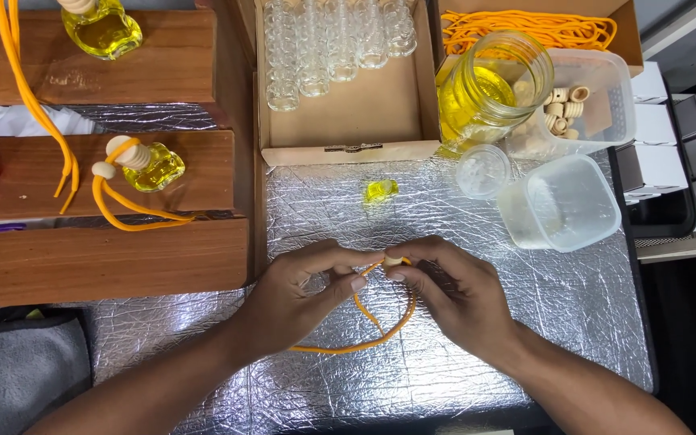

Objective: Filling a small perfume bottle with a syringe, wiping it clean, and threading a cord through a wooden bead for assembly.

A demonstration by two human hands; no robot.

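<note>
Both forearms came in from the bottom edge over a work surface covered in crinkled silver foil (525, 322). Above them, an open cardboard box (348, 113) held rows of small clear glass bottles (324, 40), all packed at its far end. Right of it, a glass jar (489, 84) stood partly filled with yellow liquid, touching a clear plastic tub (606, 97) that held small wooden caps (564, 105). A second, frosted plastic tub (561, 203) stood nearer, with nothing visible inside, and a round clear lid (483, 171) lay just beside it. Behind the jar, a bundle of orange cords (525, 28) sat in another box. One small bottle of yellow liquid (381, 190) lay on the foil, between the cardboard box and the hands.

On the wooden shelves (106, 258) to the left stood two filled yellow bottles; the nearer one (151, 165) carried a wooden cap and an orange cord.

The left hand (300, 294) had its thumb and forefinger pinched together on an orange cord (364, 342). The right hand (453, 290) likewise had its fingertips closed on a small wooden bead (394, 261) threaded on that cord. Both pinches met just apart from each other, and the cord looped down toward the person, lying on the foil between the two wrists.
</note>
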